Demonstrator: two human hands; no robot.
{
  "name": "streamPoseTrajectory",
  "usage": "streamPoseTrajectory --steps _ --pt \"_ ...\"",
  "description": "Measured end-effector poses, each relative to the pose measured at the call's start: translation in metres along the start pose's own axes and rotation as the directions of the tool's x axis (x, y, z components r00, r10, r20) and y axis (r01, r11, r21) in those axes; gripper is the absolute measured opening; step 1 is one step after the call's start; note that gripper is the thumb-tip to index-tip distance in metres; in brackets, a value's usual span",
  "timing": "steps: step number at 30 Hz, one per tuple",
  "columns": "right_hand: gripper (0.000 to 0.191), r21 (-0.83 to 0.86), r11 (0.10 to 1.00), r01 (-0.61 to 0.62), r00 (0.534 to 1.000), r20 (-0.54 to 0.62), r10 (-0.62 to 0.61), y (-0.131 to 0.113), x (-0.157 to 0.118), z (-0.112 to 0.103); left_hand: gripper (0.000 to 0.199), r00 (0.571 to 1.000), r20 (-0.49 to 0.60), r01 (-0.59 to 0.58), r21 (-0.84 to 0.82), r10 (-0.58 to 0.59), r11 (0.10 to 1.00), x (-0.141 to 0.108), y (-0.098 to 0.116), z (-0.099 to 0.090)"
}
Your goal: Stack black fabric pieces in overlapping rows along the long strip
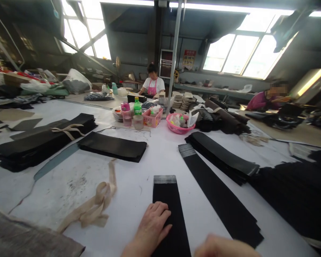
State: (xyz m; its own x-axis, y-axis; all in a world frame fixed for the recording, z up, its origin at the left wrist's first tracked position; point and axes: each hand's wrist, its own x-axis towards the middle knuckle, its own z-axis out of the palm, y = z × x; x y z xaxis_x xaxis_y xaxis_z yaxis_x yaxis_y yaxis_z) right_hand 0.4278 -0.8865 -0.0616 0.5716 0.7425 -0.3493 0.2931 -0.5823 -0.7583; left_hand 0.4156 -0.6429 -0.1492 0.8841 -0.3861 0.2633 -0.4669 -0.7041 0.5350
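Observation:
A long black strip of sheet material [173,214] with a pale grey band across its far end lies in front of me. My left hand [153,221] rests on its left edge, thumb apart and fingers laid on the strip. At the bottom edge, to the right of the strip, my right hand [224,247] is partly cut off and blurred. Its fingers are hidden, so I cannot make out whether it holds anything. Beside it, a second set of black strips [219,192], also with a grey-marked end, slants across the table.
A thick black stack [222,155] lies at right. Another black stack [112,145] and a tied bundle [48,139] lie at left, near a beige cloth ribbon [96,203]. A pink basket [180,129] and green bottle [137,106] stand behind. Two people sit farther back.

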Motion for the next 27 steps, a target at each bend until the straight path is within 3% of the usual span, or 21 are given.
streamPoseTrajectory --steps 2,3,4,5,8,11,20,27 --pt "0.029 -0.018 0.999 -0.035 0.994 -0.102 0.033 0.022 0.026 -0.034 0.029 1.000 0.002 0.013 -0.012 -0.013 1.000 -0.001 0.000 0.000" --pt "0.023 -0.132 0.986 -0.098 0.964 -0.258 0.062 0.035 0.041 -0.052 0.029 1.000 0.007 0.017 -0.016 -0.017 1.000 -0.001 0.000 -0.001" --pt "0.018 -0.267 0.945 -0.190 0.905 -0.420 0.063 0.047 0.057 -0.071 0.029 1.000 0.013 0.020 -0.020 -0.020 1.000 -0.001 0.000 -0.002" --pt "0.015 -0.355 0.895 -0.271 0.856 -0.513 0.056 0.059 0.074 -0.089 0.029 1.000 0.019 0.021 -0.024 -0.020 1.000 -0.001 0.000 -0.003" --pt "0.019 -0.384 0.864 -0.325 0.815 -0.577 0.050 0.091 0.118 -0.134 0.030 0.999 0.032 0.022 -0.038 -0.021 0.999 0.000 -0.001 -0.004" --pt "0.021 -0.394 0.845 -0.363 0.793 -0.607 0.058 0.115 0.148 -0.163 0.031 0.999 0.042 0.030 -0.055 -0.027 0.998 0.002 -0.003 -0.003" --pt "0.016 -0.465 0.765 -0.444 0.795 -0.599 0.097 0.147 0.178 -0.195 0.032 0.996 0.079 0.042 -0.086 -0.035 0.995 0.006 -0.009 -0.002" --pt "0.012 -0.553 0.696 -0.458 0.795 -0.606 0.042 0.147 0.178 -0.188 0.032 0.998 0.054 0.039 -0.102 -0.033 0.994 0.007 -0.011 -0.001"
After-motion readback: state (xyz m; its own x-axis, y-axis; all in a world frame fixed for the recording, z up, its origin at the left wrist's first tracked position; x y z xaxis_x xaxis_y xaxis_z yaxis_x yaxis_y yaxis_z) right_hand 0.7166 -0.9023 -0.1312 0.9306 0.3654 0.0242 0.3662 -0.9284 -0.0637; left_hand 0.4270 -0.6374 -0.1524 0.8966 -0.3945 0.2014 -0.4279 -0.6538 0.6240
